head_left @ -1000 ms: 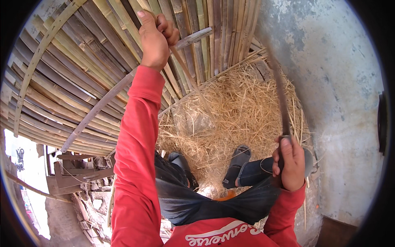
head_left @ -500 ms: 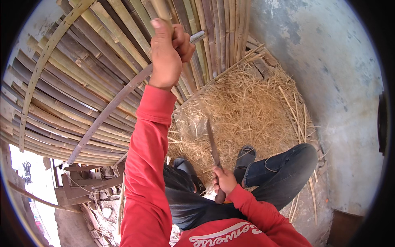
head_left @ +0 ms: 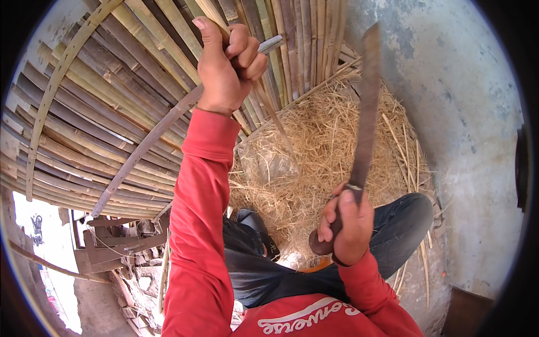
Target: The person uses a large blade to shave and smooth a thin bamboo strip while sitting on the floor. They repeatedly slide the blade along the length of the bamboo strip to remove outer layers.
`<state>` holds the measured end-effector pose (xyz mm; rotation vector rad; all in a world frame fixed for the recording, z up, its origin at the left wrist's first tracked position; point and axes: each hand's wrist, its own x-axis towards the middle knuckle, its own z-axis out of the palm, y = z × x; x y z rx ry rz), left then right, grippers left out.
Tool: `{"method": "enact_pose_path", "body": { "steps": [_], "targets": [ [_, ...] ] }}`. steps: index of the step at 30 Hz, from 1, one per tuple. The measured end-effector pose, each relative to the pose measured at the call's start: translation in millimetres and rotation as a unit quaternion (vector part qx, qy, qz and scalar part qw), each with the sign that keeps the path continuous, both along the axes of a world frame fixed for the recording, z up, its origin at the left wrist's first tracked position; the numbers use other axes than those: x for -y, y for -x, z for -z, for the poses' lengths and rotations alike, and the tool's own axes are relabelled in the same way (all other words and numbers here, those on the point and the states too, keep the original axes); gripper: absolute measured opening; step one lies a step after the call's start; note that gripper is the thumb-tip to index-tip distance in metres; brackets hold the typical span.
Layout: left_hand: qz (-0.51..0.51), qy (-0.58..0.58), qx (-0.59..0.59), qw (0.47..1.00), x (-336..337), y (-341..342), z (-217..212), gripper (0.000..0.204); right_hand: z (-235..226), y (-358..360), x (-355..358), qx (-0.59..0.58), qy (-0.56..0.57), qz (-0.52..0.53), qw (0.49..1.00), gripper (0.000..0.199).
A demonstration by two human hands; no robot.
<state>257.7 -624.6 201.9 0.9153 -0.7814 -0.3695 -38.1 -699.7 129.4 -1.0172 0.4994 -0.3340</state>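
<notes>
My left hand (head_left: 224,70), raised in front of the slatted bamboo panel, is closed around a thin bamboo strip (head_left: 273,117). The strip slants down to the right out of the fist, and its lower end is blurred. In my right hand (head_left: 353,224) is a machete (head_left: 368,106), gripped by its dark wooden handle. Its long brown blade points up and away, tilted slightly right and clear of the strip. Both forearms wear red sleeves.
Bamboo slats (head_left: 129,84) with crossing strips fill the upper left. Straw-like shavings (head_left: 331,123) cover the floor between the panel and a bluish plaster wall (head_left: 449,140). My bent knee (head_left: 404,219) is close to the right hand. Wooden pieces (head_left: 112,247) stand at lower left.
My right hand has risen and moved right with the machete, its blade swinging up from low near the shavings. The left hand has shifted only slightly, and the bamboo strip now shows below it.
</notes>
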Motion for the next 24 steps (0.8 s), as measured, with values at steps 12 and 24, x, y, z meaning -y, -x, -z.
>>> {"method": "enact_pose_path", "body": {
  "steps": [12,24],
  "targets": [
    [0.09,0.03,-0.029,0.995,1,2,3,0.067,33,21,-12,-0.105,-0.019,-0.117,0.987,0.023],
    [-0.006,-0.045,-0.029,0.999,1,14,-3,0.072,58,27,-25,-0.099,0.112,-0.132,0.98,0.018]
  ]
}}
